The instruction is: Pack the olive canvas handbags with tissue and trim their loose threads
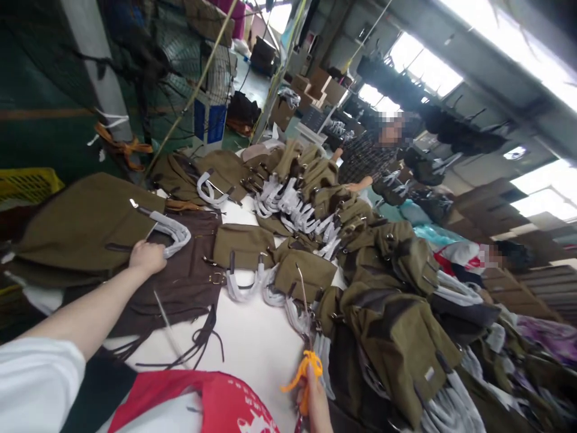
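Observation:
My left hand (146, 257) reaches far left across the table and grips a grey wrapped strap (174, 230) lying where a flat olive canvas bag (83, 224) meets a dark brown bag (183, 282). My right hand (315, 403) sits at the bottom edge, closed around orange-handled scissors (306, 337) whose thin blades point up toward a small olive pouch (304, 273). Loose dark cords (198, 343) trail off the brown bag onto the white tabletop (252, 343).
Olive bags with grey wrapped straps are heaped along the right side (396, 337) and across the table's far end (297, 192). A person in a checked shirt (367, 159) works at the far side. A red cloth (216, 403) lies near me. A yellow crate (27, 183) stands at the left.

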Available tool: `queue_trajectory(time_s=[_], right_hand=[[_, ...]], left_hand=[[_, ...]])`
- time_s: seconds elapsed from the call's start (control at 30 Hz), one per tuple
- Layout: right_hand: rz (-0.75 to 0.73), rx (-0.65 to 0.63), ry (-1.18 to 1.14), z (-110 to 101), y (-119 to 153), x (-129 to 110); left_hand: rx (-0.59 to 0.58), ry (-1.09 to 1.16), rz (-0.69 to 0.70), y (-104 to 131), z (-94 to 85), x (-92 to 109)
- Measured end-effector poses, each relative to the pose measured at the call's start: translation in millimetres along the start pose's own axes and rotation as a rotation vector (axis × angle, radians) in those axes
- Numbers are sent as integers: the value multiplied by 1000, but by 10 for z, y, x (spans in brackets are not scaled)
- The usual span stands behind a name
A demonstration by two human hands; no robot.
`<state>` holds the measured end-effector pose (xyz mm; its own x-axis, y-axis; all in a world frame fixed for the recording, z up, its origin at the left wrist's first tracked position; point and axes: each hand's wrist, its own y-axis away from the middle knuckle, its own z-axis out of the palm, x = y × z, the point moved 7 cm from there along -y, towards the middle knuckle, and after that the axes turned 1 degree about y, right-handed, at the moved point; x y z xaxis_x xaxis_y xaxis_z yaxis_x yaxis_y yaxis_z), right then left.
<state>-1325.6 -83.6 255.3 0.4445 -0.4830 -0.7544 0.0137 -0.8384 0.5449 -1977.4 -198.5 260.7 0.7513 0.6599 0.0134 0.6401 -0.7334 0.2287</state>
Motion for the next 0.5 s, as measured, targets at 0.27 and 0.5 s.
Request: queue_trajectory(time_s=[0.27, 0.5], right_hand=[[161, 179, -215, -317, -297, 427], [102, 122, -91, -312, -456, 408]], left_hand=[[147, 23, 77, 736, -383, 269], [47, 129, 320, 1469, 104, 969]])
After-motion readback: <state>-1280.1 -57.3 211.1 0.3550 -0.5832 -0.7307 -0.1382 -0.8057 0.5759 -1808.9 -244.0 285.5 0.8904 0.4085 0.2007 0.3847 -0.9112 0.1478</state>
